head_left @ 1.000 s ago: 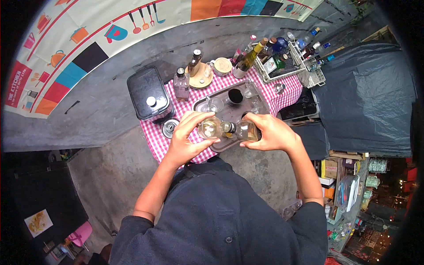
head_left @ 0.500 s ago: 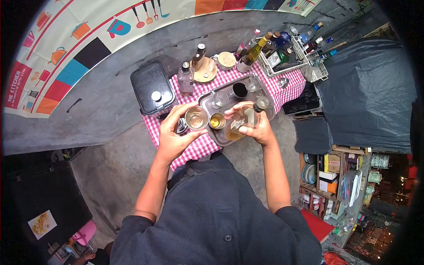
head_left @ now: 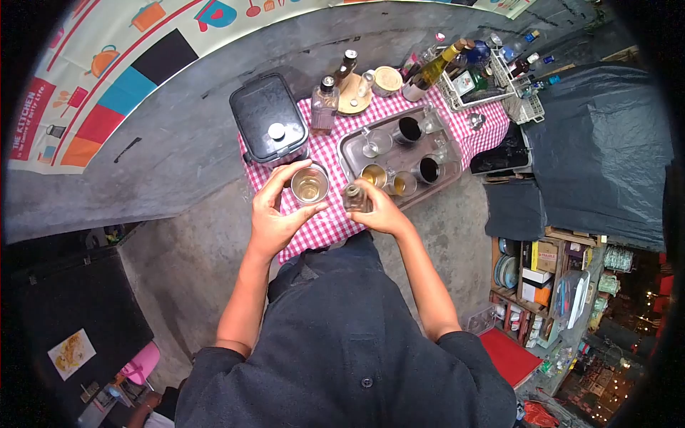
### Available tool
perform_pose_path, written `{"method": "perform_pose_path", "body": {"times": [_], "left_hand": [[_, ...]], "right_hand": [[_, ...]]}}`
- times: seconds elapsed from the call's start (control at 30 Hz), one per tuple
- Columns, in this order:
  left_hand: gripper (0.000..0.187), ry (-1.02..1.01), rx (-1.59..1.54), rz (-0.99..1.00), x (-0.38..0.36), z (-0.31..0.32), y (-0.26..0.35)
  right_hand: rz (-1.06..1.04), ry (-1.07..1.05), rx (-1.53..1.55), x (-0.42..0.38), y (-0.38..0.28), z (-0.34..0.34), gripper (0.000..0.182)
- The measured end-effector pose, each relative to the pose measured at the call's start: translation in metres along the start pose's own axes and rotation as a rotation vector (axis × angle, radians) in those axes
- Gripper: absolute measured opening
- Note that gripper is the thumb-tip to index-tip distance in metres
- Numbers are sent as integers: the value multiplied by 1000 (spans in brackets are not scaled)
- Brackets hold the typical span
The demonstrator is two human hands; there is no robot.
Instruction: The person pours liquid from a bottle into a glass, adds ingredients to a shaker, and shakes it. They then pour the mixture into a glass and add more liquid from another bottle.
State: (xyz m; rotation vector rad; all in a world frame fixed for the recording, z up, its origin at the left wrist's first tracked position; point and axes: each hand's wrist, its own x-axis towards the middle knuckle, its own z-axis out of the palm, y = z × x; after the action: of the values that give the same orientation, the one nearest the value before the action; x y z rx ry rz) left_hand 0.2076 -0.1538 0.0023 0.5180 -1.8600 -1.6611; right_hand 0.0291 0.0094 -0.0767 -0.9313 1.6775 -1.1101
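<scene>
My left hand [head_left: 275, 214] holds a glass [head_left: 310, 184] with a little pale liquid, its fingers around the sides, above the checkered cloth [head_left: 314, 232]. Just right of it, my right hand [head_left: 382, 210] grips a small, blurred glass object [head_left: 356, 199] that looks like a bottle neck; what lies under it is hidden. Beyond my right hand lies the tray [head_left: 347, 151], holding several glasses. Two have amber liquid, one of them an amber glass [head_left: 404, 184], and two hold dark contents, one a dark glass [head_left: 429, 170]. An empty-looking glass cup [head_left: 376, 143] stands there too.
A black lidded box [head_left: 268, 118] stands at the table's left. Behind are a square bottle [head_left: 325, 107], a wooden board [head_left: 352, 96] with a dark bottle, a tall wine bottle [head_left: 432, 71] and a wire basket [head_left: 464, 100] of bottles. A person's arm shows at the lower left.
My right hand has moved left and down, away from the tray. The large bottle it held over the tray now shows only as a small blurred shape. More glasses show on the tray.
</scene>
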Motion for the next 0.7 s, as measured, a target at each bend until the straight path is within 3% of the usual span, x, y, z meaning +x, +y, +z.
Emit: {"method": "perform_pose_path", "body": {"times": [0.13, 0.3, 0.53, 0.7], "left_hand": [[63, -17, -17, -18, -8, -9, 0], [65, -78, 22, -5, -13, -16, -7], [66, -129, 21, -9, -14, -20, -15], [67, -139, -3, -12, -15, -16, -16]], "right_hand": [[-144, -44, -274, 12, 28, 20, 58], [-10, -76, -398, 21, 58, 31, 64], [-112, 134, -132, 37, 105, 57, 67], [-91, 156, -154, 39, 125, 64, 69]]}}
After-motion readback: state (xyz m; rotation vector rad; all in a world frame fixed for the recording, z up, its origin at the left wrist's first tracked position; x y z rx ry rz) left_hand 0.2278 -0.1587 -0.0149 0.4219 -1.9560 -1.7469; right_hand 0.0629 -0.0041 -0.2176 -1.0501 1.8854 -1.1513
